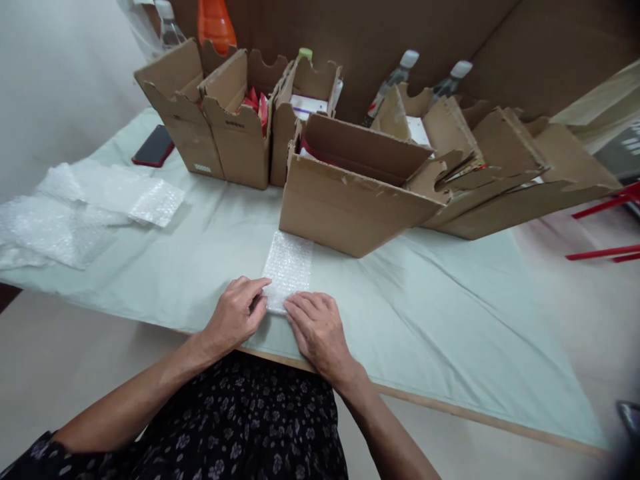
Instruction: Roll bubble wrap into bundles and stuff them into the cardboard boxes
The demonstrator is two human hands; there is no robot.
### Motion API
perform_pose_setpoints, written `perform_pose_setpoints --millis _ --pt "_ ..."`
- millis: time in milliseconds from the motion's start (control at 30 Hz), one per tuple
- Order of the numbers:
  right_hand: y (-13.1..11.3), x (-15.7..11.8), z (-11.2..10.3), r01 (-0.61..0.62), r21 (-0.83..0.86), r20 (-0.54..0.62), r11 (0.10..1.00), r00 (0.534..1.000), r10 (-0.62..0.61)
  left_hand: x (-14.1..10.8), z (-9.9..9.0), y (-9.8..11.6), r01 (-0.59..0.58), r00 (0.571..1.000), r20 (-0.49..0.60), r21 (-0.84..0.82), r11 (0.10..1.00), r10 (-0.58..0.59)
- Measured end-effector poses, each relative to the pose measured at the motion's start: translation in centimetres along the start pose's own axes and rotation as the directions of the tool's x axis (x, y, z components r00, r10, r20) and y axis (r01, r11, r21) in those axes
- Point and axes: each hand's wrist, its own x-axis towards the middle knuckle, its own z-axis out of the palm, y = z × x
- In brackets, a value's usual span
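A small sheet or pouch of clear bubble wrap [290,267] lies flat on the pale green tablecloth near the front edge. At its lower left side is my left hand [239,310], with index finger and thumb apart and the fingertips at the edge of the wrap. My right hand [319,328] rests on the lower right corner, its fingers close together and pressing down on the plastic. Whether anything is inside the wrap I cannot make out.
Just beyond the wrap stands a cardboard box [350,200]. More open boxes [240,140] line the back, with bottles [395,80] behind. On the left lie loose bubble wrap [115,190] and a phone [154,146]. The table's wooden edge [425,400] runs along the front.
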Motion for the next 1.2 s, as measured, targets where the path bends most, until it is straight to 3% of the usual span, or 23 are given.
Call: perform_pose_setpoints --millis 133,333,400,533,667,800,933,1067,1200 --pt "0.8 1.0 -0.2 -0.036 0.077 0.068 0.996 0.997 0.03 -0.4 -1.0 0.3 -0.01 1.0 -0.004 -0.028 1.0 0.01" --pt "2.0 1.8 -0.3 -0.14 0.189 0.167 0.972 0.98 0.108 -0.3 -1.7 0.0 -0.133 0.986 0.091 -0.049 0.99 0.137" --pt "1.7 1.7 -0.4 -0.154 0.163 0.123 0.974 0.983 0.135 0.1 -1.5 -0.5 -0.123 0.986 0.105 -0.081 0.989 0.131" --pt "0.5 1.1 -0.8 -0.124 -0.034 -0.077 0.992 0.99 0.122 1.5 -1.2 -1.4 -0.042 0.987 0.147 -0.106 0.994 0.058" --pt "0.6 1.2 -0.3 -0.038 -0.122 -0.002 0.992 0.999 0.039 2.8 -0.5 -1.9 0.013 0.992 0.124 -0.052 0.999 -0.007" --pt "1.7 2.0 0.6 -0.059 -0.104 0.0 0.993 0.998 0.059 2.8 -0.2 -1.5 -0.038 0.998 0.056 -0.014 0.999 0.038" --pt "1.9 1.7 0.1 -0.106 0.037 -0.039 0.994 0.993 0.107 1.6 -0.9 -0.9 -0.15 0.984 0.099 -0.011 0.989 0.15" --pt "1.7 0.9 -0.9 -0.194 0.233 0.041 0.953 0.981 0.189 0.8 -1.4 -0.7 -0.077 0.982 0.161 -0.108 0.991 0.094" --pt "1.6 0.5 -1.2 -0.242 0.121 -0.053 0.963 0.967 0.25 1.5 -1.1 -0.6 0.02 0.99 0.142 -0.04 0.999 -0.014"
